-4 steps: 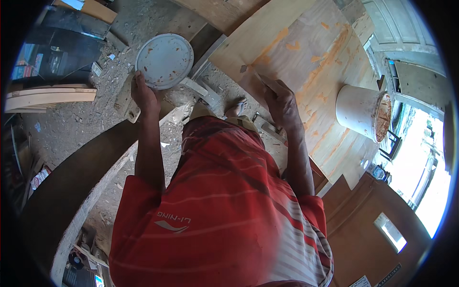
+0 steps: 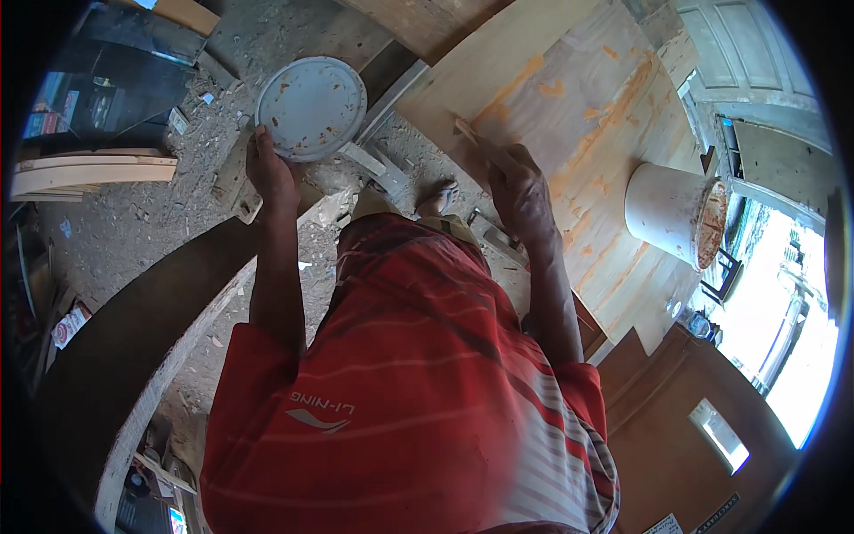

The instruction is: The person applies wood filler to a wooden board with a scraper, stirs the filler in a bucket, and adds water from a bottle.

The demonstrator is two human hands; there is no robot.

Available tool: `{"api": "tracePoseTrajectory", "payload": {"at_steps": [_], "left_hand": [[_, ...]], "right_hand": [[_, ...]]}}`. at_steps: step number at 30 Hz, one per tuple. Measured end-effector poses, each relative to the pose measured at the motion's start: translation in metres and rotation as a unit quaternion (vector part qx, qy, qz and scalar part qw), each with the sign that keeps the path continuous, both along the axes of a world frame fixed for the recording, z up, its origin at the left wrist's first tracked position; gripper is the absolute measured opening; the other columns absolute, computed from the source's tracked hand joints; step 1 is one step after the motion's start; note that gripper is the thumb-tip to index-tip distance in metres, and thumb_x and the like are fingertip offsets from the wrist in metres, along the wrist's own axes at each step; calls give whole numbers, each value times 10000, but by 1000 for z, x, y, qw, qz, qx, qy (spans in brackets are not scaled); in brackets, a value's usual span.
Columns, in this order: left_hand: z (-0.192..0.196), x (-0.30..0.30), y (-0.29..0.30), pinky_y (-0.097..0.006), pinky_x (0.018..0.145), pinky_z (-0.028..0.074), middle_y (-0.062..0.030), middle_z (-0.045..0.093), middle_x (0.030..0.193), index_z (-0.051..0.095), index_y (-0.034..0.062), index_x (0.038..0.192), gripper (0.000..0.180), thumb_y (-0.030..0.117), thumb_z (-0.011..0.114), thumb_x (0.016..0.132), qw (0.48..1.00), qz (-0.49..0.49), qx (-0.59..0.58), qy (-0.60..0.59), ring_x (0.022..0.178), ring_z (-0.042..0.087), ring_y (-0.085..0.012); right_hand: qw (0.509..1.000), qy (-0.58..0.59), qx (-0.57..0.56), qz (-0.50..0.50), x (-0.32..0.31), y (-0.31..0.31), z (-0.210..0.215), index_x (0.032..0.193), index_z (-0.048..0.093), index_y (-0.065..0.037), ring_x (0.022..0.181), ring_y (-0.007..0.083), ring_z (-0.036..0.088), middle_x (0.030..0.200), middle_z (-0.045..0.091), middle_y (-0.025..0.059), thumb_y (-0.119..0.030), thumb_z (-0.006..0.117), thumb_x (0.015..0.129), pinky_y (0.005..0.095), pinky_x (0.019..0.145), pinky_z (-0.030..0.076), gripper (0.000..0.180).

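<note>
My left hand (image 2: pixel 271 173) is closed on the near rim of a round grey-white bucket lid (image 2: pixel 311 109), its thumb on top; brown-orange smears and crumbs dot the lid. A thin, flat scraper (image 2: pixel 471 133) is gripped in my right hand (image 2: pixel 519 191), with its end at the near-left edge of a plywood sheet (image 2: pixel 569 169). Whether that end touches the wood, I cannot tell. Orange filler patches (image 2: pixel 511 89) and streaks run over the plywood. On the sheet's right part is a white bucket (image 2: pixel 669 214), its mouth crusted with brown-orange filler.
A curved board (image 2: pixel 169 356) with a pale, rough edge sweeps along my left side. Light wooden strips (image 2: pixel 98 173) lie stacked at the left. Debris and wood scraps litter the floor (image 2: pixel 133 231). A brown panel (image 2: pixel 703 400) with a cutout stands at the lower right.
The lid in my left hand has risen slightly and shifted a little right in view. My right hand has turned the scraper a bit, so its pale orange-tinged end now shows.
</note>
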State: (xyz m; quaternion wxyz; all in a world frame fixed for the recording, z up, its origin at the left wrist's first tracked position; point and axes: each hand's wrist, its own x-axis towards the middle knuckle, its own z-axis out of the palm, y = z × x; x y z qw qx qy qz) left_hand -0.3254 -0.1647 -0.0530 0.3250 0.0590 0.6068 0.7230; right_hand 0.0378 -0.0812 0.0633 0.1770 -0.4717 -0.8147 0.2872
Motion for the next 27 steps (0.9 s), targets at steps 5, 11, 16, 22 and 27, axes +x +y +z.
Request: {"api": "tracePoseTrajectory", "payload": {"at_steps": [5,11,16,22,27], "left_hand": [[-4,0,-2,-369,931,531,-106,630,1192,587,9,1274,378,318,574,1057,999,-4,33,-14,1099,628,-191],[3,2,-1,-370,940,524,-111,625,1199,574,-4,1286,385,306,576,1058,999,-2,15,-36,1108,622,-193],[4,0,-1,-361,914,520,-99,622,1185,588,4,1275,375,309,579,1056,999,-10,-4,-33,1078,617,-182],[10,2,0,-356,909,515,-93,622,1167,585,0,1275,376,310,571,1062,999,-10,-6,-33,1071,614,-180],[-1,-1,-2,-360,917,513,-110,630,1174,581,-21,1262,389,310,582,1058,999,-15,25,-34,1072,616,-183]], "right_hand": [[985,-169,25,17,-12,-18,16,1348,655,-131,916,332,660,948,635,150,-90,637,958,448,803,547,393],[989,-143,45,8,-19,-8,16,1315,671,-170,883,329,672,925,617,133,-108,650,950,456,750,555,371],[972,-235,13,19,-27,-8,43,1276,676,-170,851,334,672,894,605,122,-94,658,935,475,719,550,350],[984,-162,46,52,-30,-1,25,1273,670,-168,819,338,670,894,605,125,-93,657,933,469,709,551,349],[985,-168,15,30,-20,-13,20,1308,656,-165,820,343,666,902,598,136,-92,657,933,471,720,550,382]]}}
